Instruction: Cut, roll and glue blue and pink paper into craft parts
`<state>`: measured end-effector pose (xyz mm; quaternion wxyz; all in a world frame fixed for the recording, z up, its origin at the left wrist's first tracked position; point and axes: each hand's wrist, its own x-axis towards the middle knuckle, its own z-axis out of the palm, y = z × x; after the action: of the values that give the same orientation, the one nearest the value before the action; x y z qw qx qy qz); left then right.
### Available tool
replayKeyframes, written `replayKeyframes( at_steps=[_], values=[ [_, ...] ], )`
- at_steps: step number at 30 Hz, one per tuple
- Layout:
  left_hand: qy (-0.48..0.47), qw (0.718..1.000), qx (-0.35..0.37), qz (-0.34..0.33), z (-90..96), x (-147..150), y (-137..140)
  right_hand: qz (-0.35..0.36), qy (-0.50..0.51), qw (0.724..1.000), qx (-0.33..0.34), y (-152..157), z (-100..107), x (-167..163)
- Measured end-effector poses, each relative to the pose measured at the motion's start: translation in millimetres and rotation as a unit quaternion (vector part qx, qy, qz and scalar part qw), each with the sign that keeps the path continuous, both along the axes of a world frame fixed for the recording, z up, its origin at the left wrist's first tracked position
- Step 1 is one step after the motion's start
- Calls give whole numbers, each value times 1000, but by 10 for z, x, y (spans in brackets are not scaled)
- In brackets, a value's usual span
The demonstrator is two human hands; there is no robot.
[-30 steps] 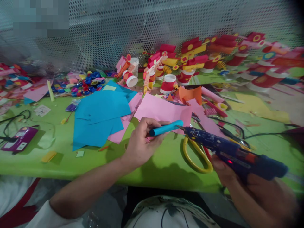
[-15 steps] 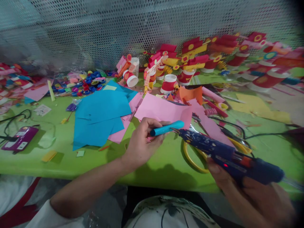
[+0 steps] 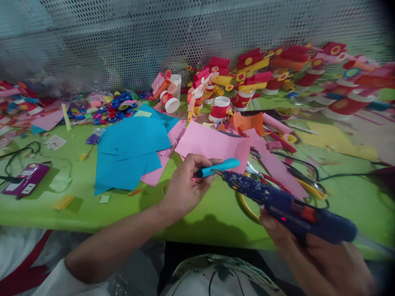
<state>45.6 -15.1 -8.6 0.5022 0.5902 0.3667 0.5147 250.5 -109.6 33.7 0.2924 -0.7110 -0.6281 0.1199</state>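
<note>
A rolled blue paper tube (image 3: 226,165) is pinched between the thumb and fingers of my left hand (image 3: 185,191), its dark open end facing left. My right hand (image 3: 321,259) is wrapped round a dark blue hot glue gun (image 3: 277,203) with a glowing red light. The gun's metal nozzle meets the tube's side close to my left fingertips. Beneath the gun lie scissors with yellow handles (image 3: 248,209), partly hidden. Pink paper (image 3: 212,142) rests just behind the tube, and blue paper sheets (image 3: 132,139) lie to the left.
Along the mesh panel (image 3: 197,37) stand several red-and-white paper cups (image 3: 219,109) with paper tubes attached. Colourful caps (image 3: 120,102) are heaped at the back left. A purple power socket block (image 3: 26,179) with cables sits at left. Cables (image 3: 314,168) and yellow paper (image 3: 336,139) lie at right.
My right hand has moved the glue gun to the left, its nozzle shifting along the tube toward my left fingers. My left hand and the tube have barely moved.
</note>
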Motion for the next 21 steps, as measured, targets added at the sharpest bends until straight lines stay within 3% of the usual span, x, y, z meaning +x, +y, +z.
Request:
replayKeyframes(
  at_steps=[7, 18, 21],
  values=[
    [5, 1000, -4, 1, 15, -9, 0, 81, 14, 995, 50, 88, -35, 106],
    [4, 1000, -17, 7, -21, 4, 8, 59, -15, 997, 39, 61, -64, 113],
    [2, 1000, -21, 12, -21, 8, 8, 103, -5, 993, 57, 81, -75, 137]
  ],
)
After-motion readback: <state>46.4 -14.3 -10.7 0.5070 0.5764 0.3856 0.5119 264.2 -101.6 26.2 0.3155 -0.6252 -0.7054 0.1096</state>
